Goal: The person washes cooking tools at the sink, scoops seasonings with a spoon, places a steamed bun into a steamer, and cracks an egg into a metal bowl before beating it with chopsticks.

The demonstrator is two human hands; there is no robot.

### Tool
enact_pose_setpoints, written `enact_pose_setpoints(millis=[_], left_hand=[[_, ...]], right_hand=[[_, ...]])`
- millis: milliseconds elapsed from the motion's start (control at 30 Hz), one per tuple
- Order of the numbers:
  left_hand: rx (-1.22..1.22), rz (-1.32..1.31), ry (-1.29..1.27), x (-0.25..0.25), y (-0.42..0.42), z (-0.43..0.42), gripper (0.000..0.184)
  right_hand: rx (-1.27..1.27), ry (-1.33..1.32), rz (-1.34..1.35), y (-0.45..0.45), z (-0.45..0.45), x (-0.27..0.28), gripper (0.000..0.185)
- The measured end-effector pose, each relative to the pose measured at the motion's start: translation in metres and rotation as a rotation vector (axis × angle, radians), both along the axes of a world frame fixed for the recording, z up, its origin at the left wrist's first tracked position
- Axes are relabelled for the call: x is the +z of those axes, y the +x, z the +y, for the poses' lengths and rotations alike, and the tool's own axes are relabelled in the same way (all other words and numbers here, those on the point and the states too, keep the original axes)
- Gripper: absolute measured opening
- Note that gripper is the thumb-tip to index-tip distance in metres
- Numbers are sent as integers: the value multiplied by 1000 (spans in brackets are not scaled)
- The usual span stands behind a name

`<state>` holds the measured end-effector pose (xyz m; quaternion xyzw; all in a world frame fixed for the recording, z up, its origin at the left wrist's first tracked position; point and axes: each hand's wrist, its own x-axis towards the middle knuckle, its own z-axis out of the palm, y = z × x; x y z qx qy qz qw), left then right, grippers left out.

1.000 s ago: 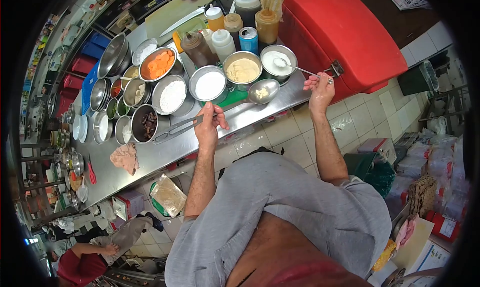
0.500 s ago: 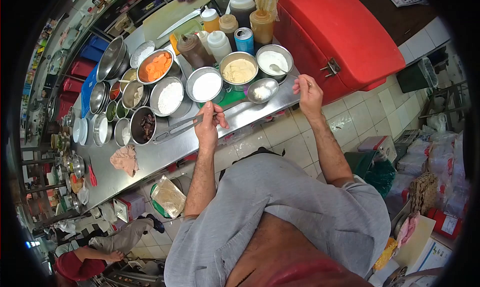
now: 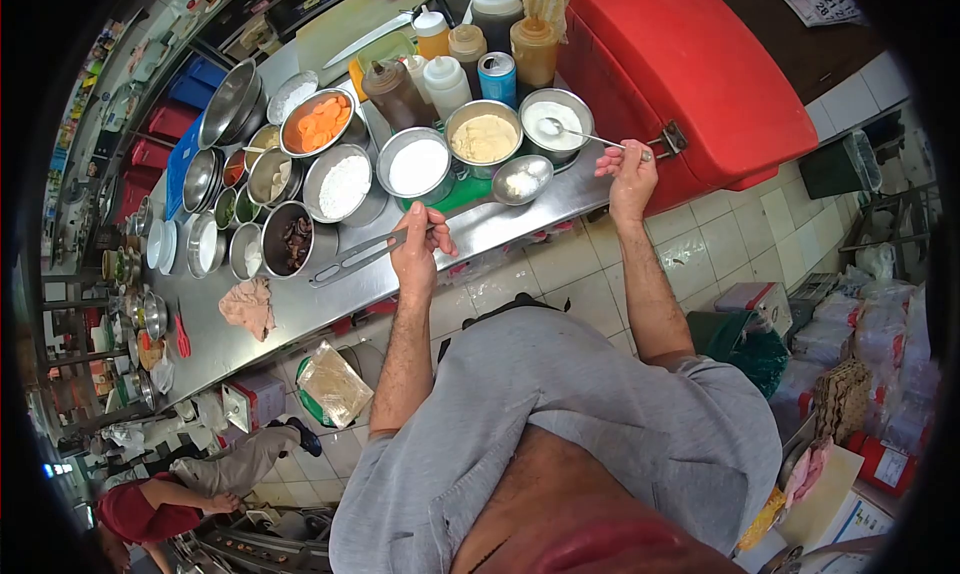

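My left hand (image 3: pixel 420 249) is closed round the long handle of a metal ladle (image 3: pixel 522 180), whose bowl holds some white and pale yellow bits. My right hand (image 3: pixel 628 174) pinches the handle of a small spoon (image 3: pixel 552 127). The tip of that spoon is in a metal container of white powder (image 3: pixel 556 107). Left of it stand a container of yellowish paste (image 3: pixel 484 137) and another of white powder (image 3: pixel 416 167). The ladle's bowl hangs just in front of the containers, near the counter's edge.
Squeeze bottles (image 3: pixel 446 84) and a blue can (image 3: pixel 497 78) stand behind the containers. A big red cooler (image 3: pixel 700 84) is at the right. Bowls of orange slices (image 3: pixel 320 124) and dark pieces (image 3: pixel 298 242), plus a cloth (image 3: pixel 248 309), lie leftward. A co-worker (image 3: pixel 150 509) is at the lower left.
The small spoon went from the white powder to near the ladle and back into the powder. More white shows in the ladle's bowl. My left hand has barely moved.
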<state>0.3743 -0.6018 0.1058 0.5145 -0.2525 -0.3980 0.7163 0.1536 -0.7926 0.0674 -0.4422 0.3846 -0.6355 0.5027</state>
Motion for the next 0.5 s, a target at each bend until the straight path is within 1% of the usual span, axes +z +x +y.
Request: enact_pose_setpoints(millis=[267,367,467,500], left_hand=[[-21,8,-6,-2,-3,-11,40],[-21,6,-8,-3,-4,-14,40],[-14,21,1,-4,-5,-14,40],[-12,21,2,-5,-5,-13,40]], right_hand=[[-3,37,-60,-13,0,3,25],[94,-37,150,-3,3,-3,24],[135,-16,183,6,7,-3,24],[123,5,139,8,7,-2,24]])
